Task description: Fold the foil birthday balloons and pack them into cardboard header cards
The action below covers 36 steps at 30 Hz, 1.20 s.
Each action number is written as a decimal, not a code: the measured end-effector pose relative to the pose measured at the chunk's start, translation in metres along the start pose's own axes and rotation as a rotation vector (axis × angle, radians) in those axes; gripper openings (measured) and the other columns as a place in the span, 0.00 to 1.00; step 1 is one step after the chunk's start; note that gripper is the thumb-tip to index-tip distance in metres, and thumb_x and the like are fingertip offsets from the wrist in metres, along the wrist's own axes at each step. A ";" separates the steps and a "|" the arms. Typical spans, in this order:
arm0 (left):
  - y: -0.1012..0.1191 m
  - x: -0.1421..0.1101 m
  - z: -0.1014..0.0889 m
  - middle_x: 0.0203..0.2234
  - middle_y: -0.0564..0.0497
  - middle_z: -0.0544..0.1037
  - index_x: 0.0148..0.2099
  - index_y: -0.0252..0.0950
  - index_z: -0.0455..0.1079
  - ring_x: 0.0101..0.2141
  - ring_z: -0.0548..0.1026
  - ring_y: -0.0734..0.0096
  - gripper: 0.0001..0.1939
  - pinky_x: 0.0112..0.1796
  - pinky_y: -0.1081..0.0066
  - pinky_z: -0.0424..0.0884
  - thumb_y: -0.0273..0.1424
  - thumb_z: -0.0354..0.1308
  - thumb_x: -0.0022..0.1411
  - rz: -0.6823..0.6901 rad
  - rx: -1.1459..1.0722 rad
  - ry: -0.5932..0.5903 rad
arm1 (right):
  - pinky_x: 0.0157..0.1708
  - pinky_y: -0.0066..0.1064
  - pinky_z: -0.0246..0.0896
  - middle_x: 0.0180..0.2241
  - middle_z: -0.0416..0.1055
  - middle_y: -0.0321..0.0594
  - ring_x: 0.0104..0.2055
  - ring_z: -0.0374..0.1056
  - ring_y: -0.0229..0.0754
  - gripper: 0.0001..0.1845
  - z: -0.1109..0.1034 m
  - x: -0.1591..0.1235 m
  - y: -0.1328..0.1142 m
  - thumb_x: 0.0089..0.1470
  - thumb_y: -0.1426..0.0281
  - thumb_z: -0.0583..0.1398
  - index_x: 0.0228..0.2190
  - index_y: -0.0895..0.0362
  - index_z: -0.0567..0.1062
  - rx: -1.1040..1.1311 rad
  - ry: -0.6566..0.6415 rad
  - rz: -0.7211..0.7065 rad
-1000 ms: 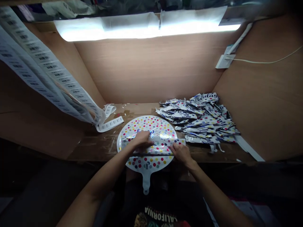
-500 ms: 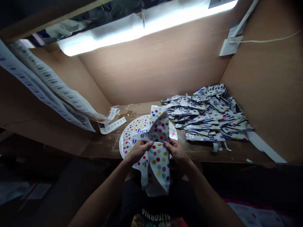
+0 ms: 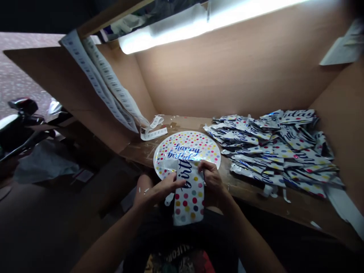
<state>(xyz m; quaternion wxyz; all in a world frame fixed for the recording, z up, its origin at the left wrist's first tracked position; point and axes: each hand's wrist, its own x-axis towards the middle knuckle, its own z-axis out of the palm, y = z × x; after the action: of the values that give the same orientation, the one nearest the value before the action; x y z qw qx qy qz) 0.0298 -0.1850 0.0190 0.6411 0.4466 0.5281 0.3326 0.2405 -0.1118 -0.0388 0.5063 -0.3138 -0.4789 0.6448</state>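
Observation:
Between my two hands is a folded foil balloon (image 3: 189, 201), white with coloured dots and blue "birth" lettering, held upright over the table's front edge. My left hand (image 3: 167, 185) grips its left side, thumb lying across the front. My right hand (image 3: 211, 176) is closed on the upper right edge, fingers curled. Just behind it lies a flat round foil balloon (image 3: 187, 142) printed "happy birthday", partly covered by the folded one. A small white tab (image 3: 169, 199) shows below my left hand.
Many folded dotted balloons (image 3: 273, 151) are heaped on the right of the wooden table (image 3: 136, 154). Strips of barcode labels (image 3: 105, 76) hang at the left, their ends on the table (image 3: 155, 133). A tube light (image 3: 170, 28) runs overhead; cardboard walls (image 3: 222, 76) enclose the back and sides.
The balloon has gone from a loosely folded, flared sheet to a narrow, flat folded strip with its lettering facing me. The head view has turned to the left.

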 end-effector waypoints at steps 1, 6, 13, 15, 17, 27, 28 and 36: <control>-0.003 -0.007 0.003 0.36 0.46 0.83 0.46 0.33 0.77 0.35 0.80 0.63 0.21 0.36 0.69 0.75 0.42 0.72 0.55 -0.003 0.069 -0.013 | 0.27 0.27 0.58 0.25 0.67 0.33 0.28 0.61 0.38 0.02 0.001 0.000 0.000 0.47 0.71 0.59 0.25 0.54 0.73 -0.008 -0.010 0.005; -0.007 -0.019 0.013 0.35 0.46 0.83 0.44 0.31 0.77 0.32 0.79 0.64 0.19 0.35 0.68 0.75 0.39 0.71 0.56 0.075 0.042 0.126 | 0.26 0.30 0.65 0.34 0.76 0.35 0.27 0.69 0.41 0.27 0.004 -0.019 -0.004 0.57 0.52 0.63 0.55 0.46 0.69 0.233 -0.057 0.248; -0.011 -0.022 -0.002 0.33 0.49 0.81 0.46 0.34 0.76 0.33 0.78 0.65 0.20 0.36 0.69 0.74 0.38 0.70 0.54 0.184 0.009 0.180 | 0.28 0.31 0.67 0.27 0.78 0.37 0.25 0.70 0.40 0.14 0.016 -0.047 0.001 0.49 0.62 0.70 0.37 0.55 0.81 0.259 -0.125 0.252; -0.008 -0.022 -0.018 0.32 0.49 0.80 0.47 0.34 0.76 0.31 0.77 0.66 0.19 0.34 0.70 0.73 0.39 0.66 0.56 0.155 0.038 0.123 | 0.23 0.28 0.60 0.23 0.75 0.35 0.22 0.66 0.37 0.08 0.021 -0.048 0.004 0.47 0.65 0.69 0.30 0.56 0.80 0.212 -0.060 0.208; -0.001 -0.019 -0.034 0.33 0.48 0.79 0.48 0.35 0.75 0.32 0.76 0.66 0.19 0.34 0.69 0.72 0.43 0.59 0.62 0.160 0.141 -0.010 | 0.24 0.27 0.58 0.23 0.74 0.35 0.23 0.65 0.37 0.03 0.028 -0.047 0.006 0.47 0.69 0.67 0.26 0.56 0.80 0.089 -0.080 0.115; 0.001 0.028 -0.051 0.25 0.51 0.75 0.34 0.37 0.69 0.26 0.70 0.70 0.18 0.30 0.71 0.59 0.37 0.47 0.75 0.692 1.009 -0.058 | 0.35 0.29 0.63 0.32 0.71 0.35 0.33 0.64 0.39 0.14 0.062 -0.043 -0.010 0.62 0.58 0.61 0.40 0.55 0.77 -0.292 -0.108 0.141; -0.002 0.034 -0.053 0.25 0.51 0.76 0.35 0.37 0.69 0.26 0.71 0.70 0.18 0.29 0.71 0.60 0.37 0.46 0.76 0.739 1.014 -0.070 | 0.34 0.28 0.62 0.31 0.71 0.35 0.32 0.63 0.38 0.13 0.066 -0.044 -0.009 0.62 0.59 0.62 0.37 0.56 0.77 -0.367 -0.088 0.118; -0.008 0.075 -0.135 0.31 0.51 0.80 0.39 0.38 0.74 0.30 0.77 0.71 0.14 0.34 0.73 0.68 0.36 0.52 0.75 0.819 1.032 -0.119 | 0.31 0.38 0.65 0.31 0.77 0.44 0.29 0.68 0.44 0.14 -0.028 0.023 -0.108 0.58 0.57 0.63 0.37 0.55 0.79 -0.692 0.531 -0.168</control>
<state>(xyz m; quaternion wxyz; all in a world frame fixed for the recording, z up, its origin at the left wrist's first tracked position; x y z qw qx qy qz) -0.0850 -0.0908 -0.0231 0.1947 0.8788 0.3709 0.2285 0.2972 -0.0783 0.0543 0.5278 -0.5795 -0.5437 0.3001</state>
